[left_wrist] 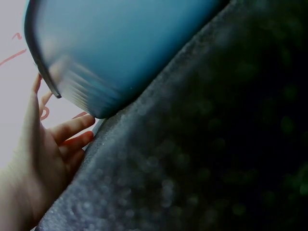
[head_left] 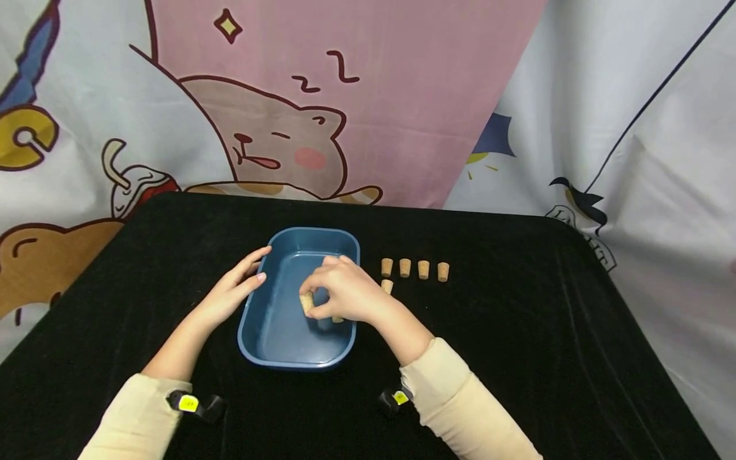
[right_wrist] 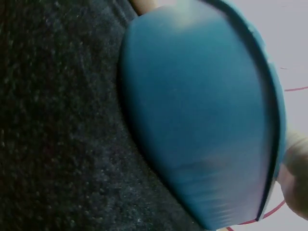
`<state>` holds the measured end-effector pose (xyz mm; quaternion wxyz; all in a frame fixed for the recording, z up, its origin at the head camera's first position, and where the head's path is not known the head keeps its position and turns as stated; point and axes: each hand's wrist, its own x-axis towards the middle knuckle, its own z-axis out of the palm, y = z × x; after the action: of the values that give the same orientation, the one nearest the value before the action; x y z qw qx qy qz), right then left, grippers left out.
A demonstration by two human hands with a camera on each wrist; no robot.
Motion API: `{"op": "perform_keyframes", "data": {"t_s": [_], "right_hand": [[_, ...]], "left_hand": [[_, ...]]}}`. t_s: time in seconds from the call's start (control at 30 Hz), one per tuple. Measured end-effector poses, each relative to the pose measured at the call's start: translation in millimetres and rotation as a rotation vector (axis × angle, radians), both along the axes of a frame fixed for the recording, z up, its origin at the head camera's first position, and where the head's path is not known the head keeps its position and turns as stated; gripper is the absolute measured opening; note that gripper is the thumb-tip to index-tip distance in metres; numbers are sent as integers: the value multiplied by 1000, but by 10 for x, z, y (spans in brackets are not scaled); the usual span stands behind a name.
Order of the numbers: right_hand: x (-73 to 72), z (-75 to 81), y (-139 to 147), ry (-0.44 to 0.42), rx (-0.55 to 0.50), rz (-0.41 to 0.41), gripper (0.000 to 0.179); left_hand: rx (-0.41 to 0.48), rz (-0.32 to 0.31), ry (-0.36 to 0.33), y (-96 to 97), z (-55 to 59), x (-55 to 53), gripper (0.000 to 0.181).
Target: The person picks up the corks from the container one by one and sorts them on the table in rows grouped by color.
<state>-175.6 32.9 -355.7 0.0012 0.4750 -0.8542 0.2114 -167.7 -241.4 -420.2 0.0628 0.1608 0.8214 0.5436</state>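
Note:
A blue rectangular tray (head_left: 276,338) lies on the black cloth. Inside it, my right hand (head_left: 349,291) pinches a small cork stopper (head_left: 307,305) between thumb and fingers, tilted above the tray floor. Below that hand, a second cork (head_left: 337,319) shows in part within the tray. My left hand (head_left: 227,297) rests at the tray's left side, thumb by the rim and fingers extended. From the left wrist, the left fingers (left_wrist: 74,127) meet the tray's outer wall. The right wrist view shows the tray's side (right_wrist: 192,106) and only part of the right hand (right_wrist: 296,168).
Right of the tray, several corks (head_left: 405,268) stand in a row on the black cloth (head_left: 517,332). One more cork (head_left: 387,286) sits nearer, partly covered by the right hand. A printed curtain (head_left: 402,96) hangs behind the table.

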Motion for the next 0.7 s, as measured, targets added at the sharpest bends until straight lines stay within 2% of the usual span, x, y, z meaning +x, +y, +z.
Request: {"op": "perform_keyframes", "data": {"t_s": [0.3,0.53,0.7], "right_hand": [[101,118,182,83,-167,-20,26],[150,187,452,109,-262,-41,25],[153,214,688,104,-318,-89,25]], "left_hand": [[-10,10,-1,5,4,-2,54],[-5,4,3,8,17,9,54],[-2,0,0,30,41,22,54]]}}
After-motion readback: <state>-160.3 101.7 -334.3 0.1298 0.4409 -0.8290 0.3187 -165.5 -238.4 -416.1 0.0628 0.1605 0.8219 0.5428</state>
